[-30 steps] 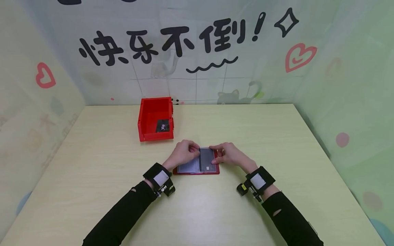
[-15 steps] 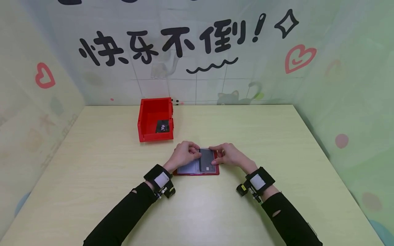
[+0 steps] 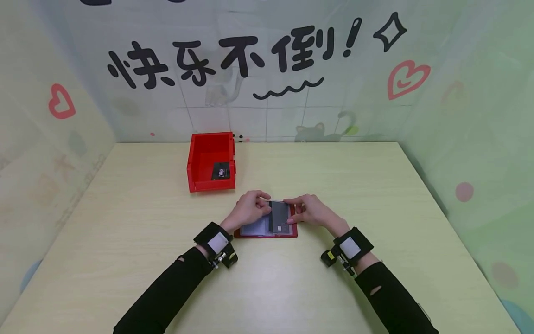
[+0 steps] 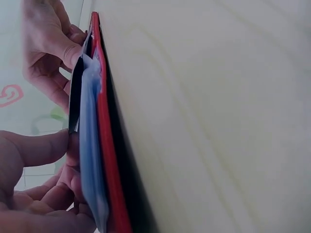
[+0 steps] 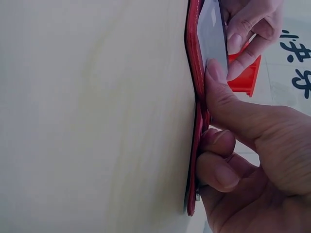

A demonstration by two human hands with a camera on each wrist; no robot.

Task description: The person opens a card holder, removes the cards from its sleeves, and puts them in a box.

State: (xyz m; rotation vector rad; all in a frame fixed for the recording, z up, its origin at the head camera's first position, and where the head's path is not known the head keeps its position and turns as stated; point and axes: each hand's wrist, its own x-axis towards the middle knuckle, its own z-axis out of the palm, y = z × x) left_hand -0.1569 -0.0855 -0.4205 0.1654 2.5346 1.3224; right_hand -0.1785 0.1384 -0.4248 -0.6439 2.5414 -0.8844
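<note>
A red card holder [image 3: 267, 236] lies open on the table with clear plastic sleeves [image 3: 255, 227] inside. On its right half is a dark grey card [image 3: 279, 218], its left edge raised from the sleeves in the left wrist view. My left hand [image 3: 249, 208] pinches that edge between thumb and finger. My right hand [image 3: 310, 209] grips the holder's right side; in the right wrist view its thumb [image 5: 218, 80] presses on the clear sleeve and the other fingers are curled at the red cover [image 5: 193, 43]. How far the card sits inside its sleeve is hard to tell.
Behind the left hand stands a red bin [image 3: 211, 185], with a black card marked "Vip" [image 3: 221, 171] lying in it. The pale wooden table [image 3: 267, 287] is bounded by printed walls [image 3: 267, 116] at the back and both sides.
The dark card has slid slightly left, its left edge moving with the pinching left hand. My right hand has stayed at the holder's right side.
</note>
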